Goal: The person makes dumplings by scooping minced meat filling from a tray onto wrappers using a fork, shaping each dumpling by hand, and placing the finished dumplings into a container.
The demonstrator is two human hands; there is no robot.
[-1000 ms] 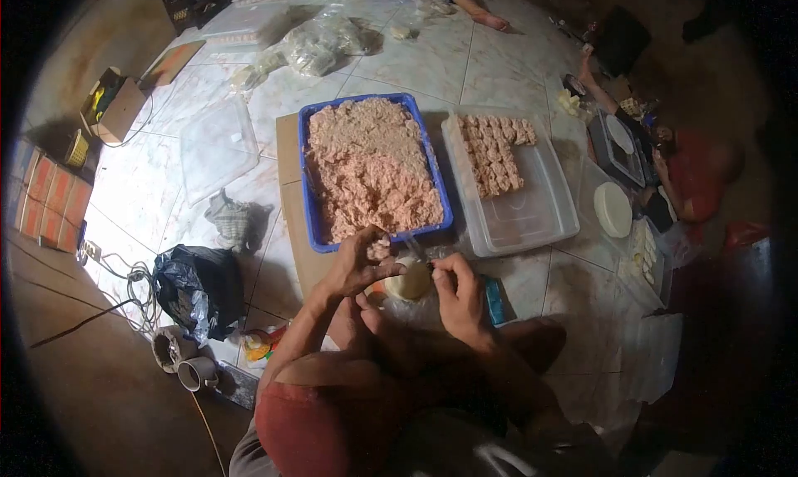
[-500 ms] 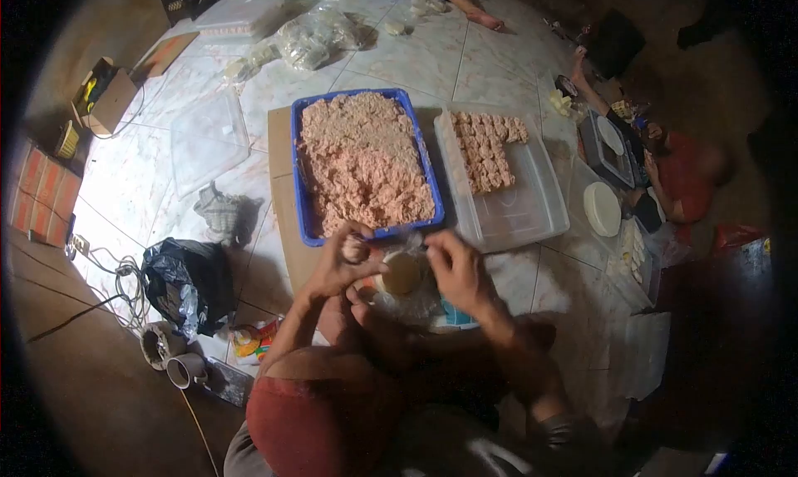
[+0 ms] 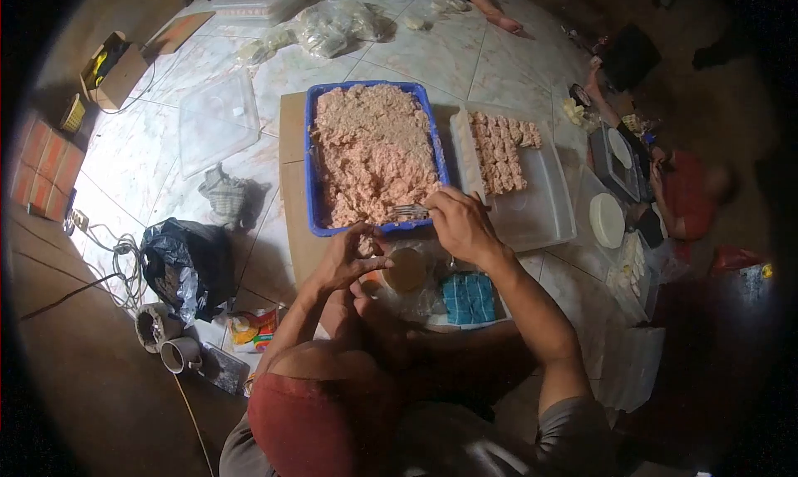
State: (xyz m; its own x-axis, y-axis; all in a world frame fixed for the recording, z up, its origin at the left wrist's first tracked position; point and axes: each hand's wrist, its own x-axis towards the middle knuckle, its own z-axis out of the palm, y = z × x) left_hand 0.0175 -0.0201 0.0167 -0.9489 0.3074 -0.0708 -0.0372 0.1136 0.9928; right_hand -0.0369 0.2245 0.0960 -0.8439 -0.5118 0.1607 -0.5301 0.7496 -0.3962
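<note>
My right hand grips a metal fork, whose tines touch the pinkish minced filling at the near right of the blue tray. My left hand is curled round a small piece of filling just below the tray's near edge. Beside its thumb lies a stack of round pale wrappers on clear plastic. To the right of the tray, a clear plastic container holds rows of shaped pinkish pieces. A folded teal cloth lies below my right forearm.
A black plastic bag, a grey rag and a clear lid are on the left. Plastic bags lie at the back. On the right another person in red sits near a white round stack.
My right hand has moved from beside the wrappers up and right to the blue tray, where the fork now shows against the filling. My left hand stays near the wrappers.
</note>
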